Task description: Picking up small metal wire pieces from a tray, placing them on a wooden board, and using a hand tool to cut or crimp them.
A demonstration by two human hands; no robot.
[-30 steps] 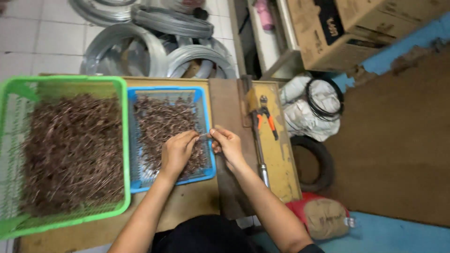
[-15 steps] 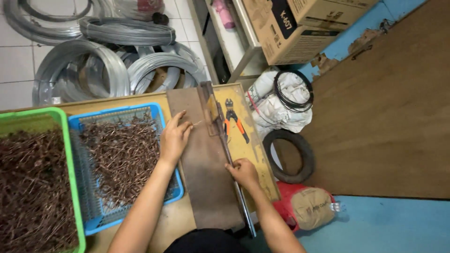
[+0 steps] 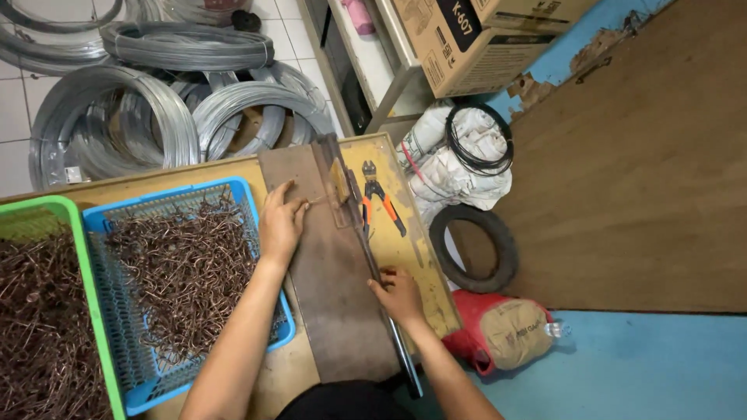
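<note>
With the left hand (image 3: 280,224) pinching a thin brown wire piece (image 3: 313,201) against the hinged metal bending jig (image 3: 340,190) and the right hand (image 3: 398,294) clamped on its long steel lever (image 3: 385,307), the risk is pinched fingertips — the left fingers sit just beside the jig.

White floor tiles (image 3: 15,93) at the upper left carry coils of grey wire (image 3: 187,47). A brown wooden board (image 3: 646,171) covers the right side, with blue floor (image 3: 646,365) below it. Cardboard boxes (image 3: 482,39) sit on a white shelf (image 3: 373,54).
</note>
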